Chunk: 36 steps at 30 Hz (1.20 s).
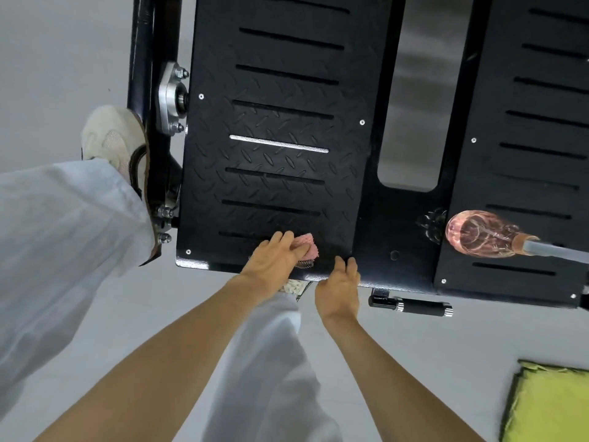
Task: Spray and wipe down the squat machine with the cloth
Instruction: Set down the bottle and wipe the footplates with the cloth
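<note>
cloth (308,247) mostly under left hand (274,260)

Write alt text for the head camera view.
The left hand presses a pink cloth on the squat machine's black foot plate near its front edge. The right hand rests on that edge; a pink spray bottle lies farther right.
</note>
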{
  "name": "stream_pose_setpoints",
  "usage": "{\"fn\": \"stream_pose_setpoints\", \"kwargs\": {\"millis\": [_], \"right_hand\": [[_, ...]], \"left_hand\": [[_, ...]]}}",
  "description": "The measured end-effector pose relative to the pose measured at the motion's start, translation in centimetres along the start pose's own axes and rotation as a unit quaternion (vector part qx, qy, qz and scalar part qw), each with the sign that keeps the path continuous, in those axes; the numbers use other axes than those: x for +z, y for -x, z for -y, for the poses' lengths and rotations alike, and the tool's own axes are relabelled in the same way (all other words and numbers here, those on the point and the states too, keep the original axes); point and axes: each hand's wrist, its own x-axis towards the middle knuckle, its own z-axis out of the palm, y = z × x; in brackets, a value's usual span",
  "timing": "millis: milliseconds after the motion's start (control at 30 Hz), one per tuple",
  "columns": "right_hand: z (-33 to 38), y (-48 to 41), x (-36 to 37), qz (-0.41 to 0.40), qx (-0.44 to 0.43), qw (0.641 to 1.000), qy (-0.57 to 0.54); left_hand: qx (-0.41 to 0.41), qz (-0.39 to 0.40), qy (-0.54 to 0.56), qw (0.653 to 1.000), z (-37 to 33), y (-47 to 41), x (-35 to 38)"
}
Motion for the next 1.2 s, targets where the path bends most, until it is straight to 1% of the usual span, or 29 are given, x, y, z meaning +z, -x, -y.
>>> {"fn": "stream_pose_setpoints", "kwargs": {"millis": [100, 167, 267, 500, 600, 667, 767, 833, 867, 900, 967, 1000, 1033, 1067, 1133, 1167, 1200], "right_hand": [[0.3, 0.3, 0.0, -0.03, -0.021, 0.998, 0.048], [0.5, 0.3, -0.2, -0.021, -0.043, 0.996, 0.075], [0.9, 0.2, -0.5, -0.004, -0.054, 0.994, 0.097], [3.1, -0.4, -0.3, 0.007, -0.058, 0.993, 0.105], [3.9, 0.0, 0.1, 0.021, -0.068, 0.992, 0.107], [4.1, 0.4, 0.2, 0.032, -0.068, 0.991, 0.109], [4.0, 0.6, 0.3, 0.04, -0.063, 0.991, 0.108], [3.7, 0.7, 0.4, 0.038, -0.057, 0.992, 0.105], [3.5, 0.7, 0.5, 0.035, -0.053, 0.993, 0.103], [3.2, 0.8, 0.6, 0.033, -0.049, 0.993, 0.1], [2.7, 0.7, 0.5, 0.032, -0.042, 0.994, 0.093], [2.5, 0.6, 0.5, 0.032, -0.041, 0.995, 0.09], [2.3, 0.5, 0.4, 0.03, -0.041, 0.995, 0.088], [2.1, 0.4, 0.3, 0.026, -0.042, 0.995, 0.089], [1.9, 0.1, 0.1, 0.012, -0.041, 0.994, 0.101], [1.8, -0.1, -0.1, 0.005, -0.037, 0.994, 0.105], [1.7, -0.3, -0.2, 0.0, -0.029, 0.994, 0.103]], "left_hand": [[-0.005, 0.006, 0.019, 1.0, 0.6, -0.2, -0.4], [-0.013, 0.001, 0.014, 1.0, 1.2, -0.1, -0.4], [-0.031, -0.008, 0.006, 0.999, 2.6, 0.7, 0.0], [-0.145, -0.03, 0.051, 0.988, 8.5, 4.8, 1.0], [-0.195, -0.063, 0.07, 0.976, 9.6, 6.0, 1.8], [-0.235, -0.09, 0.103, 0.962, 9.6, 6.5, 2.6], [-0.31, -0.129, 0.204, 0.919, 8.0, 6.4, 3.3], [-0.357, -0.177, 0.296, 0.868, 6.3, 5.8, 3.7], [-0.382, -0.2, 0.353, 0.83, 5.5, 5.3, 4.0], [-0.405, -0.218, 0.419, 0.783, 4.9, 4.7, 4.3], [-0.44, -0.243, 0.546, 0.67, 3.9, 3.2, 5.0], [-0.45, -0.25, 0.584, 0.628, 3.6, 2.4, 5.8], [-0.453, -0.253, 0.602, 0.607, 3.6, 1.2, 7.7], [-0.455, -0.248, 0.61, 0.6, 3.3, 0.6, 8.2], [-0.447, -0.235, 0.62, 0.601, 1.8, 0.9, 5.4], [-0.437, -0.231, 0.614, 0.615, 0.9, 0.9, 4.4], [-0.425, -0.225, 0.603, 0.637, -0.2, 0.9, 3.6]]}}
